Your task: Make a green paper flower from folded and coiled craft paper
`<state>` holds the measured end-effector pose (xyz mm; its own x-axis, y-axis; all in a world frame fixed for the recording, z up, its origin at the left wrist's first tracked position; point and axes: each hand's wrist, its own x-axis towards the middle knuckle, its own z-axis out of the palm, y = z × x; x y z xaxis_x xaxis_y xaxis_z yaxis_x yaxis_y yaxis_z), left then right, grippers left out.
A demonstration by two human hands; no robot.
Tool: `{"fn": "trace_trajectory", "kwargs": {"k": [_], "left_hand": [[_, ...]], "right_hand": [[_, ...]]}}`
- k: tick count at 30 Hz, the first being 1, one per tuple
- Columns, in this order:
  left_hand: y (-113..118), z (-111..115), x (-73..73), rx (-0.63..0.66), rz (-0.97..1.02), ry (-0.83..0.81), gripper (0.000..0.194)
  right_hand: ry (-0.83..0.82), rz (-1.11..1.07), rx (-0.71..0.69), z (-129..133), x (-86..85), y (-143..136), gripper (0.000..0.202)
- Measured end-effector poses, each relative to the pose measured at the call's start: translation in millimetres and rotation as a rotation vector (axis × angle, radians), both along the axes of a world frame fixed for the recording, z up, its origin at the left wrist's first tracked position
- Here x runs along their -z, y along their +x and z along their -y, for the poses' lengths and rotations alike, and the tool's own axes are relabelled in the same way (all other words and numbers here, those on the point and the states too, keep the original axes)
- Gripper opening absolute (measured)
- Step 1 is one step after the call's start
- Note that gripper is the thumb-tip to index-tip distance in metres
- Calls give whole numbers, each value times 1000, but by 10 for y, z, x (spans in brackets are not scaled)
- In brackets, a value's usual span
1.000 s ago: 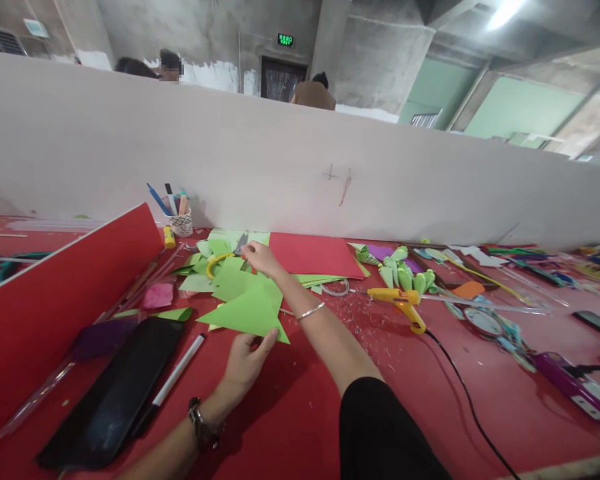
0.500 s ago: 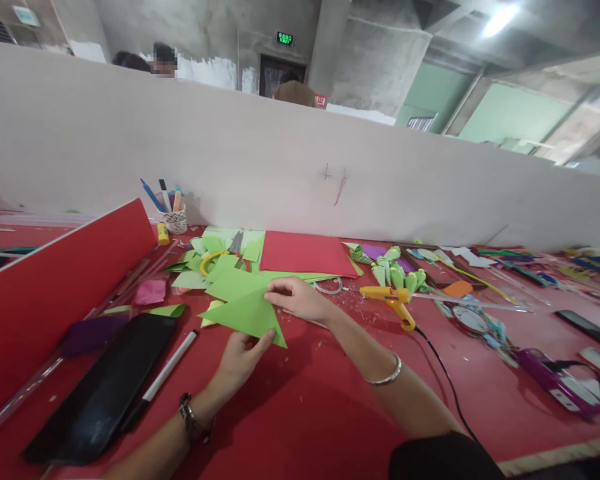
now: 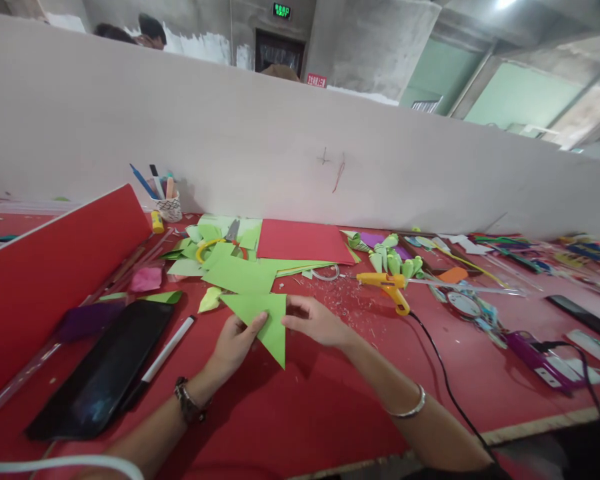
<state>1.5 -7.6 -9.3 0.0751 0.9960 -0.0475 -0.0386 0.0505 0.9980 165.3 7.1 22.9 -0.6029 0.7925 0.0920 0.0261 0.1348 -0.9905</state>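
Note:
A folded triangle of green paper (image 3: 267, 310) is held over the red table, one corner pointing down toward me. My left hand (image 3: 234, 347) grips its lower left side, thumb on top and the other fingers beneath. At its right edge, my right hand (image 3: 317, 321) has thumb and fingers closed on the paper; some fingertips are hidden behind it. Just beyond lies a flat green sheet (image 3: 240, 275). A crumpled yellow-green scrap (image 3: 209, 300) rests to the left of the triangle.
Scissors with yellow handles (image 3: 206, 250) lie among green cut pieces. A red sheet stack (image 3: 305, 241) sits behind. To the right are a yellow glue gun (image 3: 387, 285) with its cord, rolled green cones (image 3: 393, 257) and a purple power strip (image 3: 543, 363). A phone (image 3: 105, 367) and marker (image 3: 163, 357) lie left.
The green paper has come closer to me and turned, now showing as a smaller triangle. My right hand has shifted from its top to its right edge. The view has tilted down slightly.

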Motion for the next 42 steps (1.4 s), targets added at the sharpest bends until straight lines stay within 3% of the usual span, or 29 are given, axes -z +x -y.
{"fn": "trace_trajectory", "kwargs": {"k": [5,12,15,17,19,22,25,28,32,36,42], "left_hand": [[7,32,-25,78,31,-41,39],[-55,-44,10,-58,34,110,21],[-32,-70,43,-43,98,80,43],[-7,-59,58,-1,133,63,61],[8,-34,60,40,150,73,66],[-5,-2,47,74,123,51,57],[-31,10,44,84,72,-13,52],[-37,20,59,119,101,-33,55],[-23,34,88,216,209,-98,56],[-26,36,114,298,308,-106,59],[-29,52,67,385,218,-30,69]], "right_hand": [[20,114,96,69,80,9,22],[12,136,238,43,210,43,24],[11,146,272,50,232,62,23],[84,206,291,82,204,62,21],[233,290,295,128,153,53,18],[469,413,217,193,80,36,14],[586,518,121,227,50,30,10],[556,522,106,239,44,35,9],[461,442,104,248,27,43,30],[428,402,103,260,7,48,33],[364,350,70,257,24,70,29]]}}
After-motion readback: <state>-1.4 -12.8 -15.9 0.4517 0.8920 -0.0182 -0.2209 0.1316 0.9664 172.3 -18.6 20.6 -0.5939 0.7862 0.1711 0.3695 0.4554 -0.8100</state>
